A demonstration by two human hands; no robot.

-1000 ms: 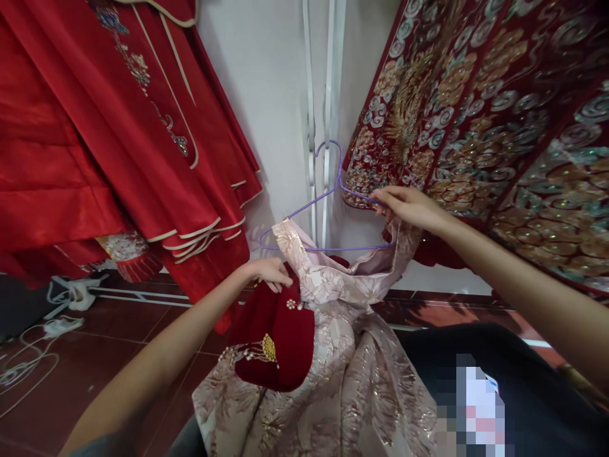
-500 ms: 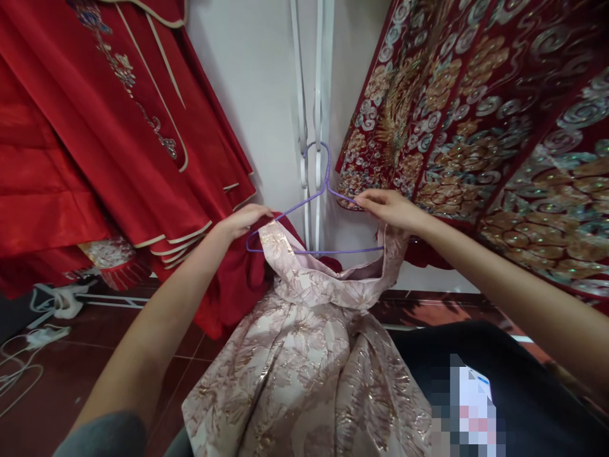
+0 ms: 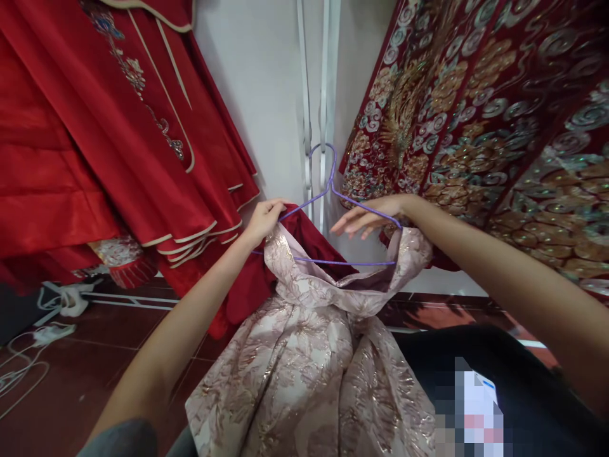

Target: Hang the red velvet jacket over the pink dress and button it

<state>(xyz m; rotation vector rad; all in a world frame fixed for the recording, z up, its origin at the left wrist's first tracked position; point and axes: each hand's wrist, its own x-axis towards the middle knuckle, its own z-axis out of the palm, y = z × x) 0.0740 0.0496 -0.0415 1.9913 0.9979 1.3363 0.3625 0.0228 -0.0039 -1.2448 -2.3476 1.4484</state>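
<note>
Nearest, bottom of frame: grey sleeve lower L; pink-&-gold dress fills lower ctr, its bottom cut off by the edge. Lower R: black surface w/ a pixelated patch, unreadable; what it is, unclear.

Farther, mid-frame: L hand pinches near the L end of the purple hanger, where dress strap & dark red cloth meet; which of them it grips, can't tell, fingertips part hidden. R hand is behind the hanger's R arm, fingers loosely spread, nothing visibly gripped.

Progress (judged): both dress straps appear to be over the hanger, so that part looks done. Dark red cloth sits behind the dress, L of ctr, prob. not settled yet; whether it's fixed to the hanger is hidden.

Far: hanger hook meets white uprights, upper ctr; hung or just in front, can't tell. Bg: bright red garments upper L, embroidered maroon garment upper R, both cut off; white wall btwn.
</note>
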